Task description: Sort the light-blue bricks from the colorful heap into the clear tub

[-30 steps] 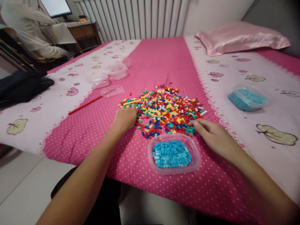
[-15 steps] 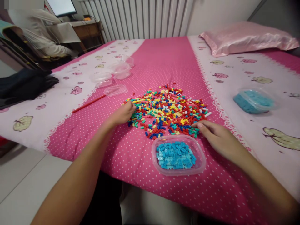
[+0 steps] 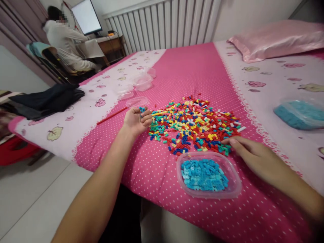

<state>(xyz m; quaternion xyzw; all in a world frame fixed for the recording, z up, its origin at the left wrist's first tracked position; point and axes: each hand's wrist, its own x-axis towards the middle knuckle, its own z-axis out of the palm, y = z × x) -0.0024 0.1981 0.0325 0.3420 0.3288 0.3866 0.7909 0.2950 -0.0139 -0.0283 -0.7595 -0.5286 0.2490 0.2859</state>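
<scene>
A heap of small toy building bricks (image 3: 192, 125) in red, yellow, blue, green and white lies spread on the bed. At its left edge my left hand (image 3: 138, 120) is turned palm up, fingers curled around several small blue bricks (image 3: 142, 109). My right hand (image 3: 246, 148) rests at the heap's right edge, fingertips touching the bricks there; whether it pinches one is too small to tell. In front of the heap stands a clear plastic tub (image 3: 234, 184) holding light-blue bricks (image 3: 204, 175).
Another tub of blue pieces (image 3: 300, 114) sits at the right. Clear containers (image 3: 141, 82), a lid (image 3: 137, 102) and a red stick (image 3: 111, 116) lie behind my left hand. Dark clothing (image 3: 50, 101) and a pink pillow (image 3: 278, 40) are on the bed. A person (image 3: 65, 44) sits at a desk.
My left hand has rolled from knuckles up to palm up, showing blue bricks in it. My right hand stays at the heap's edge. The whole view has shifted left and tilted.
</scene>
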